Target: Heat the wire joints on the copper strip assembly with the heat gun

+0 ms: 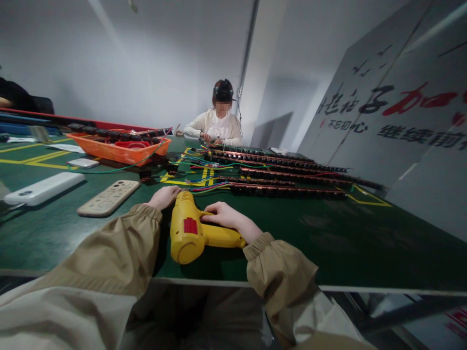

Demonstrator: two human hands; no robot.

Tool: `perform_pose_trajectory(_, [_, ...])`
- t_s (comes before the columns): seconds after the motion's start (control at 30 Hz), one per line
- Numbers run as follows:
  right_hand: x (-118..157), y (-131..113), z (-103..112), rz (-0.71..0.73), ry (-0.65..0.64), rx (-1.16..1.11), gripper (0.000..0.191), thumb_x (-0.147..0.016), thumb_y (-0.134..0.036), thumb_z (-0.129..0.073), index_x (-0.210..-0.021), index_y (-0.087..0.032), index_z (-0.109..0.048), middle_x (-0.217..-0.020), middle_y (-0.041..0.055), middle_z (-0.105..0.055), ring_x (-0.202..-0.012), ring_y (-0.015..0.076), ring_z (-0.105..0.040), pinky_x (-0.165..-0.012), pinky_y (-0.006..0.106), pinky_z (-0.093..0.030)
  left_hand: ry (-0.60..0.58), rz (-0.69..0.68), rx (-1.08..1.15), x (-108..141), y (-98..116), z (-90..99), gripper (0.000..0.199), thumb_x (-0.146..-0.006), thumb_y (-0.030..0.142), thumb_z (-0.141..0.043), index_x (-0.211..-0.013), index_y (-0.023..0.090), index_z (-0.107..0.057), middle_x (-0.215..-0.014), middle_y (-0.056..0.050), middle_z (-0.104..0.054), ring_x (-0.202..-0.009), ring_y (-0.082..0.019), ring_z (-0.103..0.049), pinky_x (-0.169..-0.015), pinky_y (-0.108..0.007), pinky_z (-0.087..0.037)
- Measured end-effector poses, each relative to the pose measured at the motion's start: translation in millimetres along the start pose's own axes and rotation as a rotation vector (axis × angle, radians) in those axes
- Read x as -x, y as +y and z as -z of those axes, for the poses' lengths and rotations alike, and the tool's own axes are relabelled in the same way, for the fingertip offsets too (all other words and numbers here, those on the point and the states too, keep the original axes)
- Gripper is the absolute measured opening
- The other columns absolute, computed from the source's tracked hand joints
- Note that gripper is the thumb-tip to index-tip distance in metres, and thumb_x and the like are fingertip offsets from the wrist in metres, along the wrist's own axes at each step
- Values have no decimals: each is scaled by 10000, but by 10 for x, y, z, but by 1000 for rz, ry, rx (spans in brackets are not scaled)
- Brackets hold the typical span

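A yellow heat gun with a red label lies on the table in front of me, nozzle pointing away and handle to the right. Beside its nozzle, my left hand is closed with its fingertips together; what they hold is hidden. My right hand rests just beyond the handle, its curled fingers close to the gun's body. Whether it grips anything is hard to see. Coloured wires reach from a long black strip with copper-coloured edges toward the nozzle.
More black strips lie behind. An orange basket with black parts stands at the left back. A phone in a beige case and a white power bank lie on the green table. Another person sits across.
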State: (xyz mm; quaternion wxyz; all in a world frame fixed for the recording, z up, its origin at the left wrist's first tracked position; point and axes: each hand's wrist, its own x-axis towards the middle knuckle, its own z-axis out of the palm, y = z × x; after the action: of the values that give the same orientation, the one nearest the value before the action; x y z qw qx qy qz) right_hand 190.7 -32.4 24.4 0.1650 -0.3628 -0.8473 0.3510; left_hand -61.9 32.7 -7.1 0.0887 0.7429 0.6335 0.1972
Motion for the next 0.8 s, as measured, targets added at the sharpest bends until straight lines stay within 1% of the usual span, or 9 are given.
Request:
perform_pose_trajectory(0.2, [24, -26, 3, 26, 5, 49, 254, -789, -399, -576, -771, -152, -632, -709, -23, -566, -671, 113, -477, -593, 218, -343, 23, -9, -31, -7, -11, -9, 419, -888, 428, -302, -889, 176, -637, -1024, -88, -667, -907, -203, -588, -696, -232, -393])
perform_pose_trajectory(0.47, [39, 35, 5, 39, 7, 53, 304, -806, -445, -555, -859, -164, -658, -784, -3, -621, -710, 129, -527, -613, 226, -373, 24, -33, -28, -15, -32, -17, 398, -892, 414, -312, -878, 177, -631, -997, -73, -672, -869, -188, -585, -671, -220, -384])
perform_pose_trajectory(0.67, [36, 21, 4, 54, 5, 78, 323, -816, -447, -541, -852, -152, -665, -782, 4, -625, -699, 128, -520, -609, 228, -373, 21, -47, -1, -38, -54, -35, 394, -887, 409, -318, -903, 175, -636, -987, -68, -671, -859, -183, -582, -688, -221, -391])
perform_pose_trajectory(0.8, [61, 60, 44, 57, -9, 87, 343, -822, -463, -526, -843, -151, -667, -782, 4, -628, -673, 123, -508, -597, 232, -373, 31, -48, -17, -54, -69, -51, 415, -882, 430, -299, -885, 189, -636, -970, -68, -669, -850, -193, -593, -679, -237, -398])
